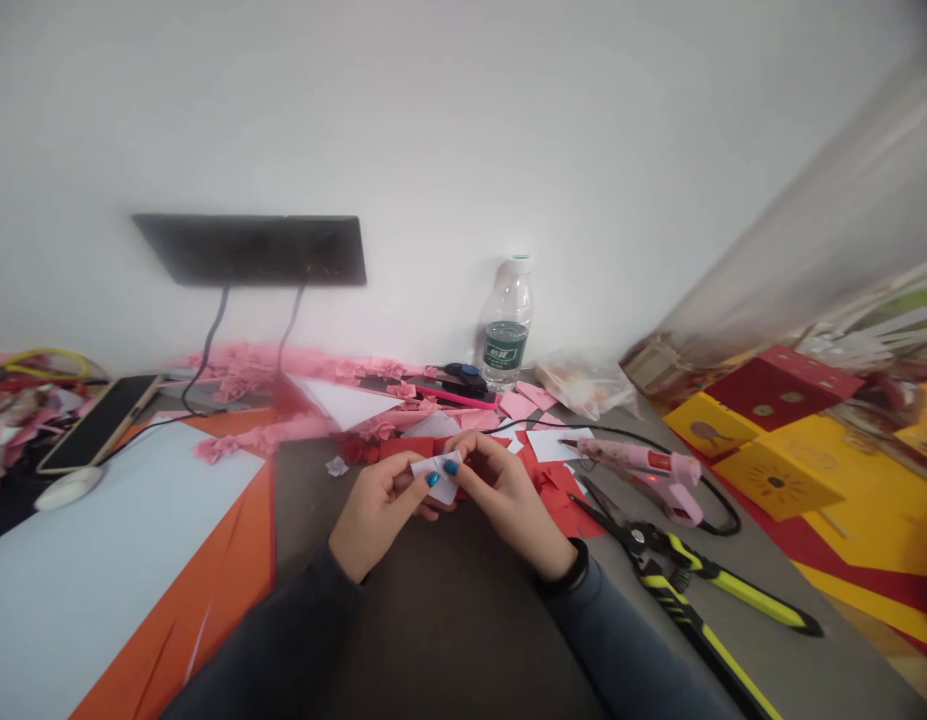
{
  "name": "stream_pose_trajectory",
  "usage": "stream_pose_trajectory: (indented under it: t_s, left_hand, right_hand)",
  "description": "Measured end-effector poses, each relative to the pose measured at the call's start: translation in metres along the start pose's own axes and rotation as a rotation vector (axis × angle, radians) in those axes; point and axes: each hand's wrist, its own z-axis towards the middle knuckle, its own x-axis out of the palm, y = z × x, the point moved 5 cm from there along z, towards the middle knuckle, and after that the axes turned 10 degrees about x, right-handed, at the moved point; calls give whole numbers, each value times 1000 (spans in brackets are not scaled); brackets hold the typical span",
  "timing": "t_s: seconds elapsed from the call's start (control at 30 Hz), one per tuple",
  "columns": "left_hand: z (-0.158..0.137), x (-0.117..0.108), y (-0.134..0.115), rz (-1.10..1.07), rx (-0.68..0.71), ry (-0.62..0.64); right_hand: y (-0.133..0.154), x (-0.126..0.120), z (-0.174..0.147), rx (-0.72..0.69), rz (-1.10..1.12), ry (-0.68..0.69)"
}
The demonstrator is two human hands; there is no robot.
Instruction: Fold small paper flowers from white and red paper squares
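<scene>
Between my two hands is a small folded piece of white paper [442, 488], held above the near part of the table. My left hand [380, 508] pinches its left side, thumb on top and fingers underneath. On the right edge, my right hand [506, 492] grips the same paper between thumb and bent fingers. Red paper pieces [560, 495] lie just behind and right of my hands. A small white paper flower [337, 466] rests to the left of them. The paper's underside is hidden by my fingers.
At right lie a pink glue gun [650, 470] and yellow-black shears [658, 560]. A water bottle [506, 330] stands by the wall. Pink paper flowers [245, 440] line the back. Large white sheets [118, 570] over orange paper and a phone [103, 425] are left; yellow-red boxes [778, 480] are far right.
</scene>
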Motion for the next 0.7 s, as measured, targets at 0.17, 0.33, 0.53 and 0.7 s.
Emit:
stream_pose_trajectory:
  t_s: [0.17,0.33,0.53,0.7]
  left_hand:
    - [-3,1,-6,174,82,16]
    - [-5,0,-7,115,138,-100]
    - [-7,-8,-8,198,276,-287]
    - [-11,-7,-19,441,463,-304]
  right_hand:
    - [4,7,-3,-8,-156,94]
    - [6,10,-6,-73,-171,76]
    - [-2,12,-8,-77,-123,-86]
    - [-2,12,-8,-80,-112,-148]
